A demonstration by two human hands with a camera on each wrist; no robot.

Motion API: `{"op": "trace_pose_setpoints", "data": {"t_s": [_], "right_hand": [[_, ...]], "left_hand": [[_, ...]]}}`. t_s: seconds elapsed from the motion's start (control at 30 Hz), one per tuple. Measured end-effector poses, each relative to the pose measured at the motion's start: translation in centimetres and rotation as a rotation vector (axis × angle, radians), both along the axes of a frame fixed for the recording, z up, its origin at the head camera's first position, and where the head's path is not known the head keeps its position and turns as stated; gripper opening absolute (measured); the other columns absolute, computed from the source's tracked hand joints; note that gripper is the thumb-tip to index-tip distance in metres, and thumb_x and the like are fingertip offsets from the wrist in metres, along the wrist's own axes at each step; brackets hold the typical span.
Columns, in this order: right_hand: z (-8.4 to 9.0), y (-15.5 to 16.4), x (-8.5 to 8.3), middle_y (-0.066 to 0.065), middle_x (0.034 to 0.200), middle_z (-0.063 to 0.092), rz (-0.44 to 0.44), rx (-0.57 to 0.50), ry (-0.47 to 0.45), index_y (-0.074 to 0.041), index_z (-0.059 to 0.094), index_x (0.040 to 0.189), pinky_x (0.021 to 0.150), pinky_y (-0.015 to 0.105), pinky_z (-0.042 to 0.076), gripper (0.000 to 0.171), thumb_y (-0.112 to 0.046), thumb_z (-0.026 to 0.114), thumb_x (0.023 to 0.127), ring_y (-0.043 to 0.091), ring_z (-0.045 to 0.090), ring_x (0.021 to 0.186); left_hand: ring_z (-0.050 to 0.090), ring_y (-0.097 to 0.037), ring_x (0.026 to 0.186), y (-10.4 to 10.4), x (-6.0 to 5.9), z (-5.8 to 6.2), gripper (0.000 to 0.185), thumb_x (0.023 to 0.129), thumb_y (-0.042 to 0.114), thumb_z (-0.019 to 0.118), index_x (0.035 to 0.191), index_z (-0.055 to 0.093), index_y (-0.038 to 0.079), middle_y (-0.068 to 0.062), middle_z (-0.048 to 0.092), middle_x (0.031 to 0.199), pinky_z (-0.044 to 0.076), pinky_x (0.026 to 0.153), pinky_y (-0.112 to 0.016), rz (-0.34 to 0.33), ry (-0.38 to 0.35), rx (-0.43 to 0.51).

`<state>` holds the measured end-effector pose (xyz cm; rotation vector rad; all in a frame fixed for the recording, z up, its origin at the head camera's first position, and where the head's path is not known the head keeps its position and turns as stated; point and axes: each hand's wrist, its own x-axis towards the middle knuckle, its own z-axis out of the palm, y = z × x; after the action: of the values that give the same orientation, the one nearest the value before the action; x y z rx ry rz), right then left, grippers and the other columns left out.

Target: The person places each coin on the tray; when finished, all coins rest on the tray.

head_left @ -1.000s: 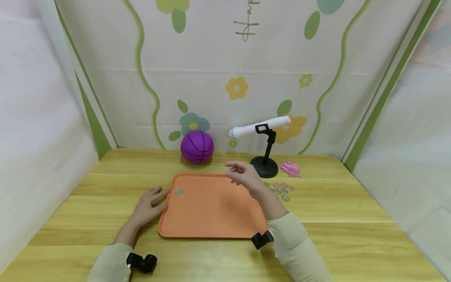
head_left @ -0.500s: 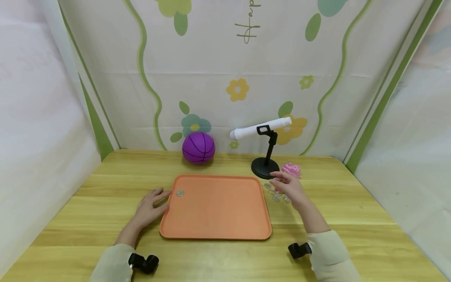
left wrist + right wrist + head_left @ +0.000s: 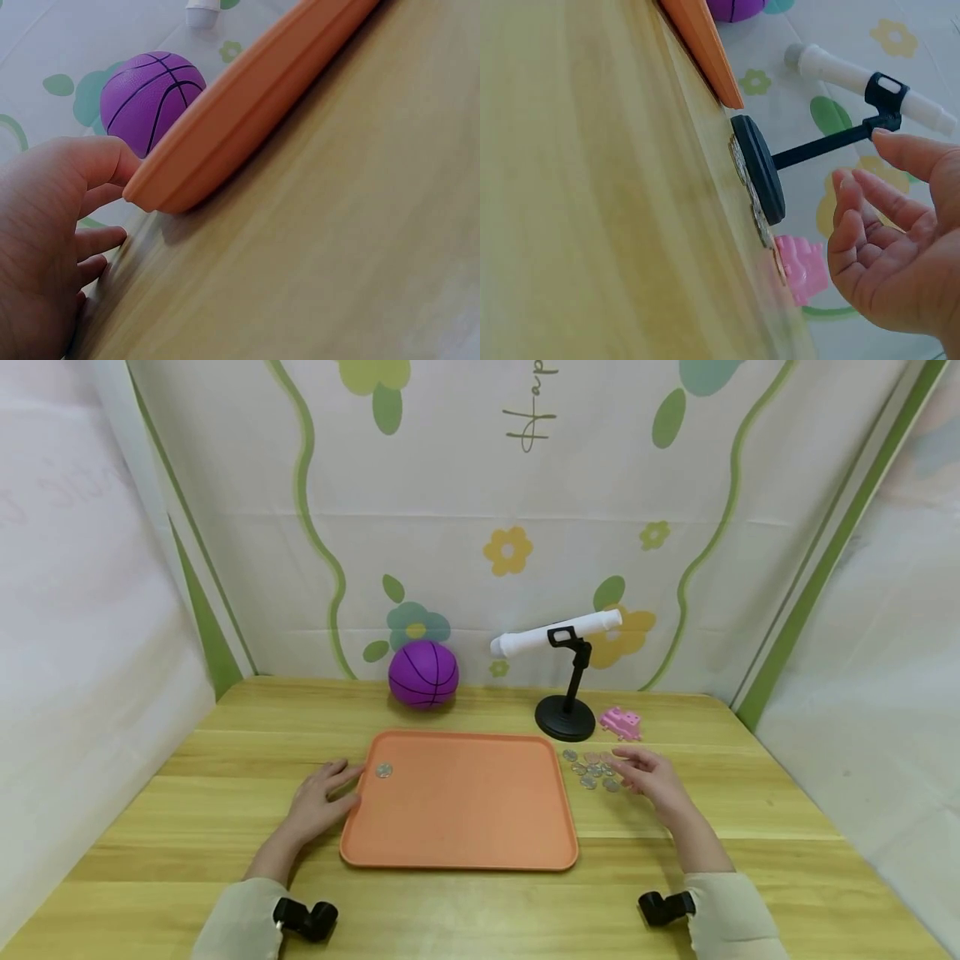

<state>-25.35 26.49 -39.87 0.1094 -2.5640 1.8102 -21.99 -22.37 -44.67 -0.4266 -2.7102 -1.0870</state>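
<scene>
My left hand (image 3: 313,803) rests at the left edge of an orange tray (image 3: 468,810), its fingertips touching the rim. The left wrist view shows the thumb side beside the tray's corner. One silver coin (image 3: 384,770) lies in the tray near that hand. To the right of the tray, several silver and copper-coloured coins (image 3: 588,782) lie scattered on the table. My right hand (image 3: 656,781) hovers at the right side of these coins, fingers loosely bent and holding nothing. In the right wrist view its thumb stands apart from the fingers (image 3: 847,232).
A purple ball (image 3: 423,674) sits behind the tray. A white microphone (image 3: 517,642) tilts in a black stand (image 3: 565,718) behind the coins, with a pink toy (image 3: 621,722) to the stand's right. Patterned cloth (image 3: 420,468) hangs along the table's back edge.
From above the tray, my right hand has moved right, over the coins and on to their right side. My left hand stays at the tray's edge.
</scene>
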Motion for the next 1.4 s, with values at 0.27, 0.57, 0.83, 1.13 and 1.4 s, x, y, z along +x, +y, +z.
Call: {"op": "trace_pose_setpoints", "data": {"t_s": [0.27,0.57,0.83,1.13,1.4], "right_hand": [[-2.1,1.3,-0.3,0.016,0.089,0.054,-0.044,-0.033,-0.034,0.011,0.044,0.118,0.053,0.026,0.044,0.043,-0.012,0.056,0.084,0.015,0.05,0.064],[-4.2,1.8,-1.0,0.011,0.085,0.056,-0.108,0.005,0.002,0.01,0.049,0.114,0.051,0.022,0.044,0.04,-0.007,0.059,0.08,0.01,0.051,0.063],[-4.5,1.2,-0.9,0.012,0.086,0.059,-0.131,0.152,0.048,0.007,0.06,0.097,0.06,0.021,0.044,0.027,-0.01,0.065,0.075,0.012,0.051,0.072],[-4.0,0.6,-1.0,0.006,0.079,0.059,-0.127,0.338,0.06,0.001,0.062,0.09,0.067,0.027,0.041,0.023,-0.014,0.067,0.075,0.015,0.052,0.072],[-3.6,0.1,-1.1,0.004,0.076,0.053,-0.122,0.429,0.019,0.0,0.058,0.088,0.064,0.03,0.037,0.019,-0.014,0.064,0.076,0.017,0.048,0.071]], "left_hand": [[0.018,-0.046,0.119,0.1,0.1,0.0,0.046,0.082,0.021,0.055,0.123,0.048,0.002,-0.029,0.032,0.128,0.008,0.092,-0.058,-0.004,0.007,0.001],[0.018,-0.045,0.119,0.1,0.2,0.1,0.045,0.082,0.02,0.055,0.123,0.049,0.002,-0.028,0.032,0.128,0.008,0.092,-0.058,0.0,0.003,0.012],[0.017,-0.044,0.12,0.1,0.2,0.2,0.046,0.082,0.021,0.055,0.123,0.048,0.003,-0.028,0.032,0.129,0.006,0.092,-0.059,0.005,-0.022,0.008],[0.017,-0.044,0.12,0.1,0.1,0.1,0.046,0.082,0.021,0.056,0.123,0.048,0.003,-0.027,0.032,0.129,0.007,0.093,-0.058,0.005,-0.011,0.009],[0.016,-0.044,0.12,0.1,0.2,0.2,0.046,0.082,0.021,0.056,0.124,0.048,0.004,-0.027,0.031,0.129,0.006,0.092,-0.059,-0.001,-0.016,0.015]]}}
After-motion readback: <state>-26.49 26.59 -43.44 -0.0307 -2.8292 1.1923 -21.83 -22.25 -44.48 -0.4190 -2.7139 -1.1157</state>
